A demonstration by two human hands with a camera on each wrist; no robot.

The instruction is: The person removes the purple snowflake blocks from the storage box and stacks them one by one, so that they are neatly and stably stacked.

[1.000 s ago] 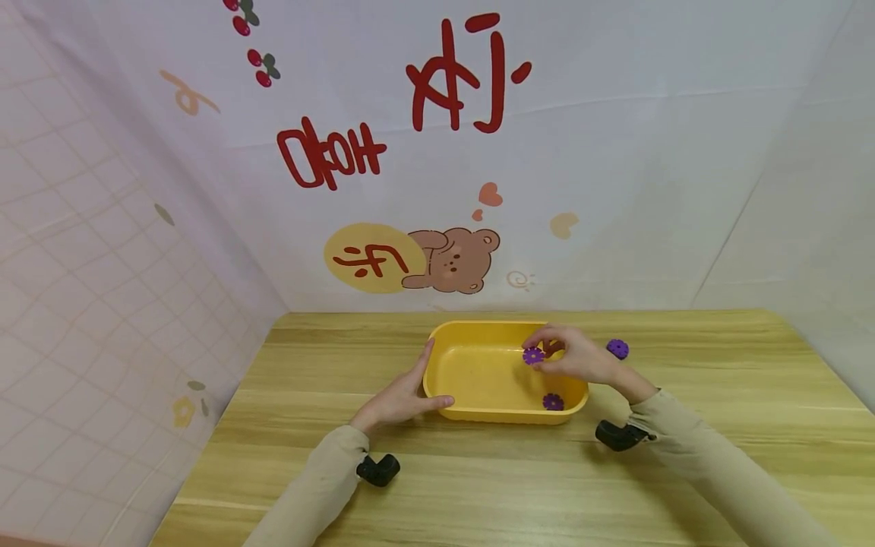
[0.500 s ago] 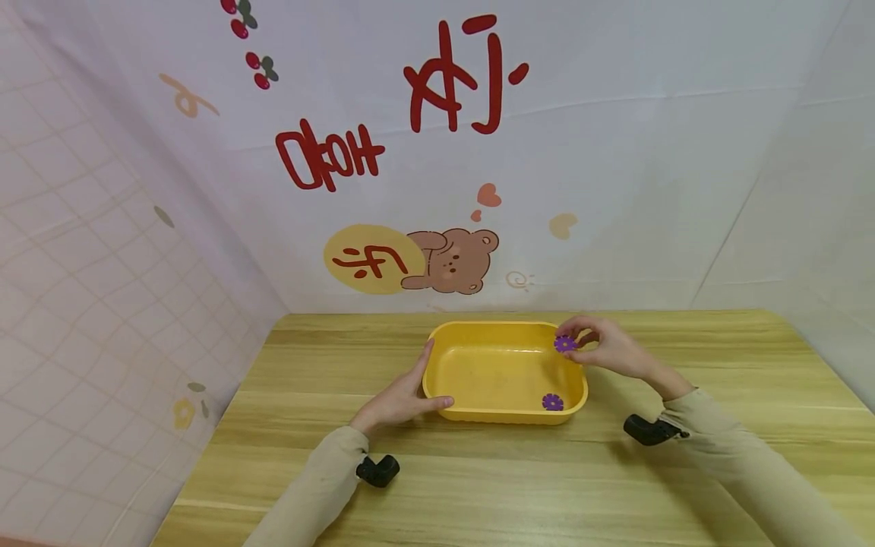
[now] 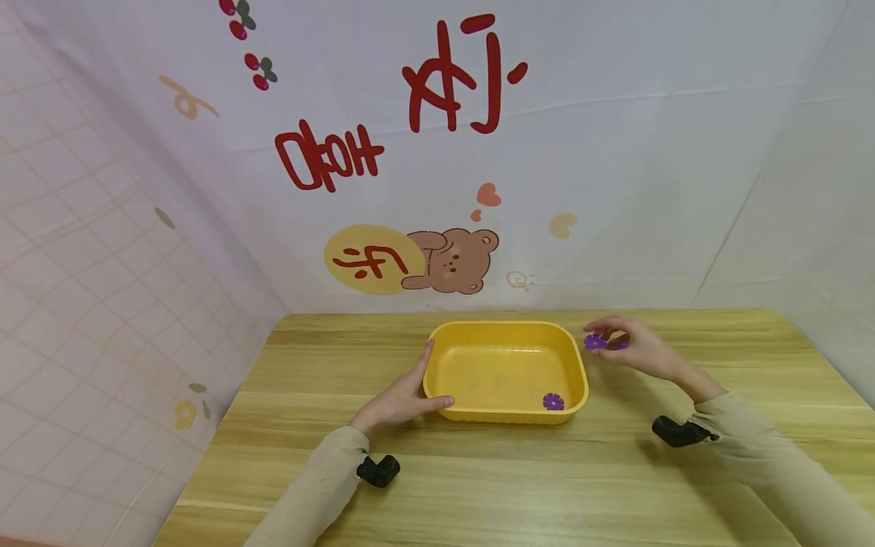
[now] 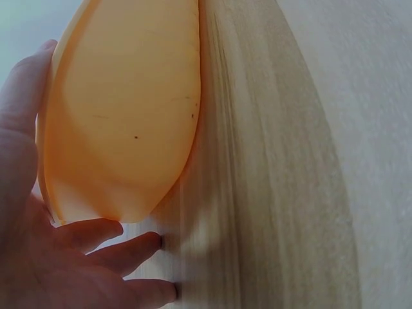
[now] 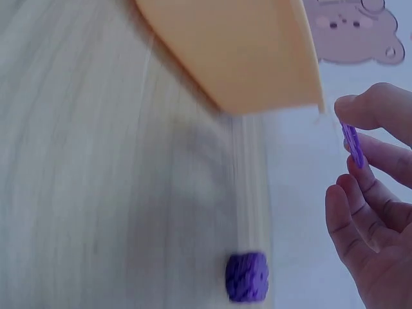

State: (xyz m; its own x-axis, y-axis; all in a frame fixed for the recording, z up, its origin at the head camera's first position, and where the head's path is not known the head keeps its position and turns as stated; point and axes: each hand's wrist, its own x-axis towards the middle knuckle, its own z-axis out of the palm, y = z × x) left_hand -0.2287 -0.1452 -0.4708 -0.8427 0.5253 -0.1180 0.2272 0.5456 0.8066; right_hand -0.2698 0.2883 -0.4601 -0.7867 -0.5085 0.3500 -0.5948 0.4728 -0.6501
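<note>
My right hand (image 3: 648, 351) pinches a purple snowflake disc (image 3: 595, 343) between thumb and fingertips, just beyond the right end of a yellow plastic bin (image 3: 506, 415). In the right wrist view that disc (image 5: 352, 145) appears nearly edge-on. Beneath the hand, a stack of purple discs (image 5: 247, 277) stands on the table; the head view shows only a sliver of it between the fingers. Another purple disc (image 3: 553, 401) leans inside the bin's front right corner. At the bin's left end my left hand (image 3: 399, 395) rests with fingers spread, its thumb on the front rim.
A wood-patterned table (image 3: 492, 479) carries everything. Behind it hangs a white printed cloth (image 3: 649, 190) with a bear and red characters. More cloth with a grid print (image 3: 75, 266) borders the left side. Each wrist wears a black camera (image 3: 378, 470).
My right hand has moved rightward from above the bin, past its right rim, carrying the pinched disc to the stack. The left hand, the bin and the disc inside it have stayed put.
</note>
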